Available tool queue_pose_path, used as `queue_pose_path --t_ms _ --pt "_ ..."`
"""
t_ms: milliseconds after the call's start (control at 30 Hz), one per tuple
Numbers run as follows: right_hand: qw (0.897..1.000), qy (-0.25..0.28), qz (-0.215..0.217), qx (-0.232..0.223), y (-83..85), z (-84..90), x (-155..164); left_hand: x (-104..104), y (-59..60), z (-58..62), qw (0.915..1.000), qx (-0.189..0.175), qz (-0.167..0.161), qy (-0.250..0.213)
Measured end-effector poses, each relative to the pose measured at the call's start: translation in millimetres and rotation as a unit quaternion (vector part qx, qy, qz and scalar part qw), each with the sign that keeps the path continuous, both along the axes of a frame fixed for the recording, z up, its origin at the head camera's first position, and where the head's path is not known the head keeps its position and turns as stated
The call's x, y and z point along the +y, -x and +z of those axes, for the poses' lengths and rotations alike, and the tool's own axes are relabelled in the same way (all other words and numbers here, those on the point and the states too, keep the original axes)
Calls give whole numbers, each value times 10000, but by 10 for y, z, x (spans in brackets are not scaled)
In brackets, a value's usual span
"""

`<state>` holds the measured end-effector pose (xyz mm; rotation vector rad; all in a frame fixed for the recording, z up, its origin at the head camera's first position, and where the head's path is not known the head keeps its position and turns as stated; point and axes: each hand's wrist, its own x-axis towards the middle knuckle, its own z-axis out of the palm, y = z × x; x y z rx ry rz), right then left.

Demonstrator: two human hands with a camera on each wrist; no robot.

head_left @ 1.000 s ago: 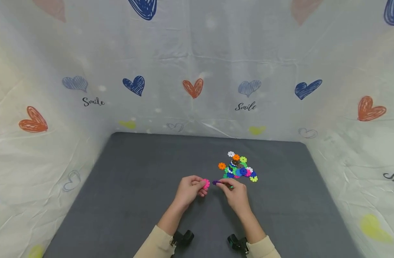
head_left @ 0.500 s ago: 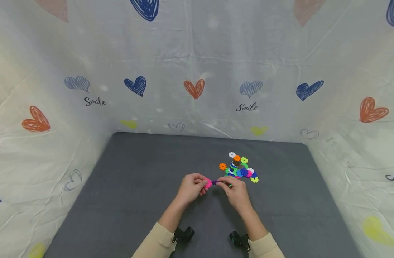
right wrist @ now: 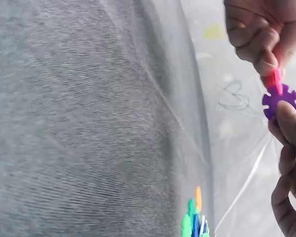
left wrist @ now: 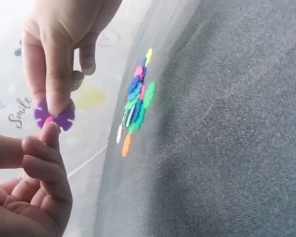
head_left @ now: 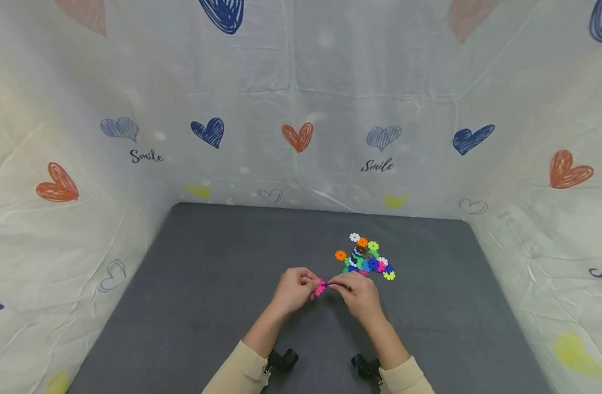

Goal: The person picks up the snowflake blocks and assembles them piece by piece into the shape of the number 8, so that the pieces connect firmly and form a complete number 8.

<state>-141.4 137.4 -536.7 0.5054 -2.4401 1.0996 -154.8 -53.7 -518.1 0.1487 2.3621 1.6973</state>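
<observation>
Left hand [head_left: 292, 290] pinches pink notched disc [head_left: 320, 287]; right hand [head_left: 361, 293] pinches purple notched disc [left wrist: 55, 115].

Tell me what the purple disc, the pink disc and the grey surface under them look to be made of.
Purple disc, pinched by the right hand: likely rigid moulded plastic, matte, uniform colour, crisp notched rim. Pink disc, pinched by the left hand: probably the same plastic, though mostly hidden behind fingers. Grey surface: seems a woven fabric or felt-like mat, with fine ribbed weave lines and no shine.
</observation>
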Motion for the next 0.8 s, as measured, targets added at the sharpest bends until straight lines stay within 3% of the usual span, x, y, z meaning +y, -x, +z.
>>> queue_pose_path --t_ms 100,200,400,633,800 --pt "9997 8 86 227 1 -26 19 13 -5 -14 9999 -88 -44 -122" --pt "9992 214 201 281 9 -33 43 14 5 -35 9978 -301 -161 -568" --pt "9950 848 280 -443 13 0 124 -13 19 -43 9902 -536 -301 -1256" --pt "9862 673 -721 -1328 36 -42 354 -40 -1 -85 9854 -708 2 -1546" --pt "9760 525 -1074 -1823 77 -104 422 -28 -18 -150 9794 -854 127 -1825"
